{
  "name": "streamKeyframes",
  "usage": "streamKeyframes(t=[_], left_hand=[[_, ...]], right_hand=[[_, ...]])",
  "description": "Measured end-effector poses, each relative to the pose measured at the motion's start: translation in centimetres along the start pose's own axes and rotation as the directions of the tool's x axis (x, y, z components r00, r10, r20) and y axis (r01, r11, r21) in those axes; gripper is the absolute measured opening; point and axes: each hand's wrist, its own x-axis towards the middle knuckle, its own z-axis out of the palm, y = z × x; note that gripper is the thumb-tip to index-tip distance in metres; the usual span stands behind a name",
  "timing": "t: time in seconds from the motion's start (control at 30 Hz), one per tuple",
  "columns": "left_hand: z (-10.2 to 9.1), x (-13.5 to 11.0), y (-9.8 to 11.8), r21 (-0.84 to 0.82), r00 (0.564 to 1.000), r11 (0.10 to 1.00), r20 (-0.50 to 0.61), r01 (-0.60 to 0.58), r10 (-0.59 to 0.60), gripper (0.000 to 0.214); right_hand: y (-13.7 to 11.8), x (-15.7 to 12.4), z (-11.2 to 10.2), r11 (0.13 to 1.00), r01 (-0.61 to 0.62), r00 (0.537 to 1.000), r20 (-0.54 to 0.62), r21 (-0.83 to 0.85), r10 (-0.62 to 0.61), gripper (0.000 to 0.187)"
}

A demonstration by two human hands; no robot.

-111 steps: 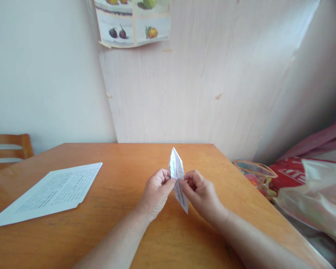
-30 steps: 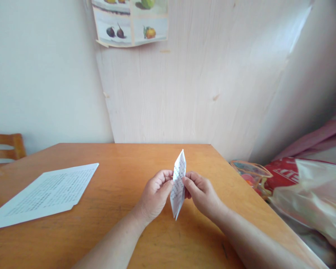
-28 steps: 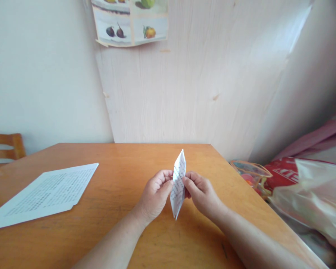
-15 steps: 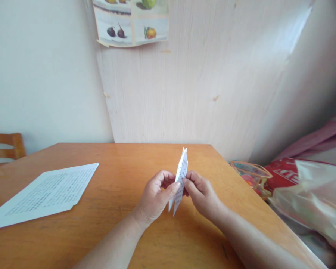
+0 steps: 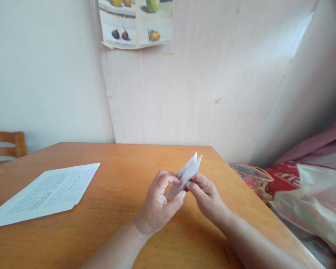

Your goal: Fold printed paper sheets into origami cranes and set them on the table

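A folded piece of white printed paper (image 5: 188, 170) is held up above the wooden table (image 5: 123, 186). Its two pointed tips stand apart at the upper right end, and it leans to the right. My left hand (image 5: 161, 200) grips it from the left, thumb below and index finger on its upper face. From the other side, my right hand (image 5: 207, 192) pinches its lower right edge between thumb and fingers. The paper's lower end is partly hidden behind my left hand.
Printed sheets (image 5: 50, 190) lie at the table's left. A wooden chair (image 5: 19, 144) stands beyond the left edge. Past the right edge are an orange-rimmed clear bag (image 5: 252, 173), a red bag (image 5: 285, 177) and a whitish plastic bag (image 5: 310, 201). A fruit picture (image 5: 137, 28) hangs on the wall.
The folded paper has turned from nearly upright to leaning right, and its tips have spread further apart. My left index finger has come onto its face. The view has shifted slightly.
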Motion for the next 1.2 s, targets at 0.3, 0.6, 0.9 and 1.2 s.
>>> streamKeyframes(t=[0.3, 0.6, 0.9, 1.2], left_hand=[[0.29, -0.22, 0.12, 0.073, 0.992, 0.991, -0.066, 0.113, -0.108, 0.024], [0.13, -0.13, 0.05, 0.093, 0.999, 0.994, -0.017, 0.052, -0.051, 0.017], [-0.24, -0.22, 0.39, 0.076, 0.998, 0.995, -0.036, 0.063, -0.061, 0.017], [-0.57, 0.20, 0.54, -0.016, 0.996, 0.996, -0.010, 0.090, -0.090, 0.012]], right_hand=[[-0.13, 0.04, 0.01, 0.999, -0.036, 0.999, -0.002, -0.023, 0.036, 0.017], [-0.13, 0.00, -0.15, 0.999, -0.022, 1.000, 0.010, -0.026, 0.023, 0.018], [0.07, -0.21, -0.43, 0.998, -0.044, 0.999, 0.016, -0.053, 0.045, 0.017], [-0.17, -0.12, -0.36, 0.997, -0.055, 0.998, 0.021, -0.058, 0.056, 0.015]])
